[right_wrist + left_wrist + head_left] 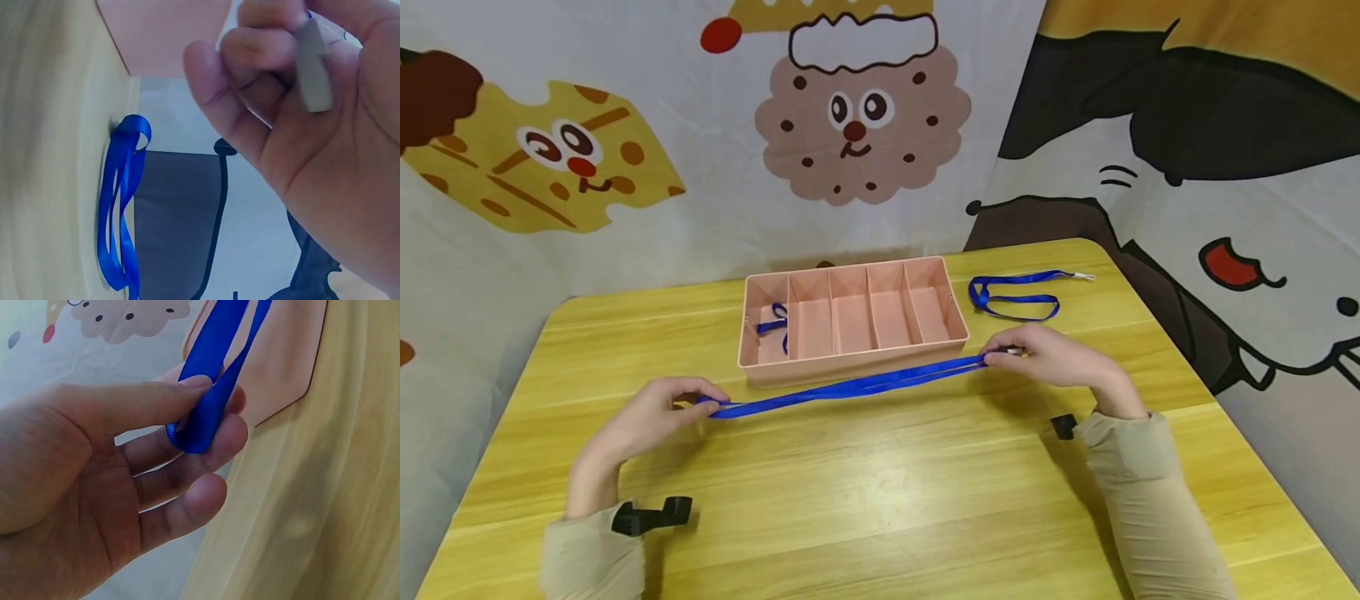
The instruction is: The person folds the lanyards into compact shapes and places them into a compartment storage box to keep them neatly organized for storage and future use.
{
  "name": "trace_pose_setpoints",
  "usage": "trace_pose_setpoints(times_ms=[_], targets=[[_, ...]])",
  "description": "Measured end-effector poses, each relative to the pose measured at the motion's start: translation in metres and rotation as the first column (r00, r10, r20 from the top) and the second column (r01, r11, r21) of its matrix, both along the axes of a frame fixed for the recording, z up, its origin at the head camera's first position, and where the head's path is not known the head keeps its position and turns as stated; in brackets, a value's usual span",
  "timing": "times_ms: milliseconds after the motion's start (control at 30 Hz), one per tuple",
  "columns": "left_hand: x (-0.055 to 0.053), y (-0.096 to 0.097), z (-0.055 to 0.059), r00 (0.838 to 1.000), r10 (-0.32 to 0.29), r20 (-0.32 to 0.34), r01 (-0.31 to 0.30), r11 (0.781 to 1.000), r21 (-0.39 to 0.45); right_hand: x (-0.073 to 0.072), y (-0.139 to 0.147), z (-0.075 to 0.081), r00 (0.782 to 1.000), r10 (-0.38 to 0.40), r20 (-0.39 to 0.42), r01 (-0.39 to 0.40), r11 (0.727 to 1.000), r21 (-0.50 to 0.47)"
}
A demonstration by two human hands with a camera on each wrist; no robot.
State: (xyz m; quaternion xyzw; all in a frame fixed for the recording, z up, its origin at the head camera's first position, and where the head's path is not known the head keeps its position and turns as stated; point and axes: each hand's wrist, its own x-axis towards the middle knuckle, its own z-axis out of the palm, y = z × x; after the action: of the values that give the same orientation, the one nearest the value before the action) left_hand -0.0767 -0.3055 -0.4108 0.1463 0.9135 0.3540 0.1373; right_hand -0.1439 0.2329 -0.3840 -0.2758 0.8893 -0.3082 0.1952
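A blue lanyard point(880, 382) is stretched between both hands, just in front of the pink divided box point(850, 360). At its looped end, my left hand point(658, 417) pinches the ribbon; the left wrist view shows the thumb pressing the blue strap point(209, 419) against the fingers. My right hand point(1052, 354) pinches the other end, where a pale clip point(314, 78) hangs against the palm in the right wrist view. Inside the box's leftmost compartment lies another blue lanyard point(772, 327), folded. The remaining compartments hold nothing visible.
A third blue lanyard point(1015, 297) with a pale clip lies looped on the table, right of the box. The wooden table point(880, 517) ends near a printed cloth backdrop point(700, 233) behind. Black camera mounts point(651, 516) sit on both wrists.
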Motion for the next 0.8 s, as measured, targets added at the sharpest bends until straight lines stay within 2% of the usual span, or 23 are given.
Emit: trace_pose_setpoints(times_ms=[100,233,333,567,800], targets=[[0.001,-0.002,-0.002,1.000,-0.005,0.023,0.004,0.999,0.041,0.001,0.002,0.004,1.000,0.014,0.017,-0.014,0.999,-0.036],[0.002,-0.003,-0.003,0.996,0.012,0.085,-0.021,0.995,0.100,0.003,0.002,0.008,1.000,0.008,0.016,-0.007,0.997,-0.083],[0.002,-0.002,-0.003,0.994,0.019,0.106,-0.030,0.994,0.104,0.003,0.001,0.011,0.999,-0.033,-0.036,0.029,0.994,-0.107],[-0.002,0.012,-0.009,0.999,-0.036,0.018,0.036,0.999,0.018,0.007,-0.005,0.016,0.974,-0.097,-0.205,0.073,0.990,-0.120],[-0.007,0.039,-0.017,0.991,-0.118,0.067,0.117,0.993,0.007,0.015,-0.016,0.022,0.928,-0.132,-0.348,0.082,0.985,-0.154]])
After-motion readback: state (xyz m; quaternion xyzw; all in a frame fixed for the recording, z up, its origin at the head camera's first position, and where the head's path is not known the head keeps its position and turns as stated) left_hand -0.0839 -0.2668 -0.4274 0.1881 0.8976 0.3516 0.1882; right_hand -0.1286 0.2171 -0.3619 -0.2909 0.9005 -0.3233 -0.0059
